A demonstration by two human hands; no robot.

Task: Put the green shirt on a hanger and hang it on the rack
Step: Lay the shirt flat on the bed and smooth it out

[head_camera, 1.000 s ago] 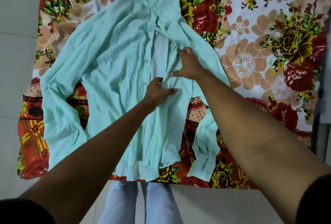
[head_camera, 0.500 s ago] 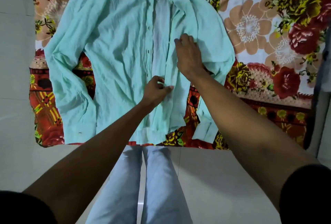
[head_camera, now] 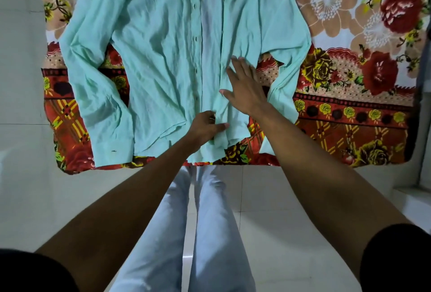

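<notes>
Green shirt [head_camera: 163,46] lies flat, front up, on the flowery bed sheet [head_camera: 349,116]. The left hand [head_camera: 205,126] pinches the front edge near the hem. The right hand [head_camera: 245,88] lies open and flat on the cloth. Best to smooth gently, keeping both front edges straight. No hanger shows.

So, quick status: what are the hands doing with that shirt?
Left hand pinching the pale green button-up shirt near its hem. Right hand flat on it, fingers straight. Shirt spread open on floral bedsheet. No hanger in view.
</notes>
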